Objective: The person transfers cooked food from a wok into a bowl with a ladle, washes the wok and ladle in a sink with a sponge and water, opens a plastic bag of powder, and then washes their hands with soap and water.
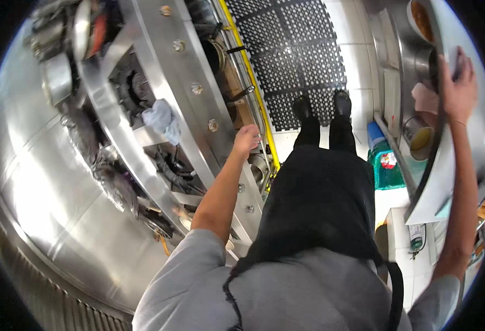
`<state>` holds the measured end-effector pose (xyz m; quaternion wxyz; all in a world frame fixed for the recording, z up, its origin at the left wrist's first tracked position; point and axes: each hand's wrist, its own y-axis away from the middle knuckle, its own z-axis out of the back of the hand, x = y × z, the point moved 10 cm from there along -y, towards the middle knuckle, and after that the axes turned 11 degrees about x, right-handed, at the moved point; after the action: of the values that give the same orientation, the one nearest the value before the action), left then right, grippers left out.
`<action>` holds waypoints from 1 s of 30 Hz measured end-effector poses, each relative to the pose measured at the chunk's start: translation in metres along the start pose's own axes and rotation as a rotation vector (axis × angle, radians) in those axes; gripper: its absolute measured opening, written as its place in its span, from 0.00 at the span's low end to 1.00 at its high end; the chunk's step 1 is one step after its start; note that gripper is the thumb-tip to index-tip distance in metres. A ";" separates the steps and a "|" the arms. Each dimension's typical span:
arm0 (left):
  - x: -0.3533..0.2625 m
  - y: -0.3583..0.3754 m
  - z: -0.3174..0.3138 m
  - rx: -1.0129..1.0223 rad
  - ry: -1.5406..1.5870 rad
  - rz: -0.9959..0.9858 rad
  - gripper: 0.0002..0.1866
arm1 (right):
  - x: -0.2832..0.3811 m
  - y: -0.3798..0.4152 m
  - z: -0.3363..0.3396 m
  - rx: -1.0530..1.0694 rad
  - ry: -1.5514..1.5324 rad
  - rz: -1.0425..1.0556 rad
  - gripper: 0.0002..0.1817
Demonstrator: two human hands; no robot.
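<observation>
My left hand [247, 139] hangs beside the steel stove front [184, 77], near the yellow pipe [248, 60]. Its fingers are curled in, and no object shows in them. On the other side my right hand [459, 91] reaches over the pale counter [446, 160]. The fingers of that hand are stretched out and parted near the counter's edge; a dark patch beside them is too blurred to name. Close to this hand is a bowl of orange-brown food [420, 21]. A round metal container with yellowish contents [420, 142] sits below it.
A blue-grey cloth [162, 120] lies on the stove near a burner [134, 88]. Several knobs line its front. Underfoot is a perforated black mat [286, 60] on white tiles [358, 66]. A green-wrapped bundle [387, 168] stands right of my legs.
</observation>
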<state>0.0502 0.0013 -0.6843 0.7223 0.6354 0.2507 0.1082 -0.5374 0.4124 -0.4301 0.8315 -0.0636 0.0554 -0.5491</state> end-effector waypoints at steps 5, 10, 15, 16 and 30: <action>0.022 -0.143 0.007 0.011 0.098 0.120 0.23 | -0.019 0.003 -0.025 0.103 -0.079 0.085 0.33; 0.041 -0.274 0.076 -0.259 0.639 0.044 0.34 | -0.037 0.003 -0.027 0.212 -0.214 0.054 0.29; 0.034 -0.340 0.151 -0.665 0.854 -0.041 0.31 | -0.058 0.001 -0.012 0.282 -0.380 -0.059 0.26; 0.032 -0.343 0.162 -0.730 0.830 0.031 0.29 | -0.061 0.000 -0.008 0.289 -0.412 -0.087 0.25; 0.061 -0.441 0.305 -0.870 0.343 0.193 0.24 | -0.072 0.000 0.002 0.350 -0.671 -0.371 0.18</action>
<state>0.1830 -0.3078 -1.1060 0.8561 0.2673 0.2378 0.3730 -0.5649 0.4789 -0.4270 0.6888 -0.1055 -0.3250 -0.6394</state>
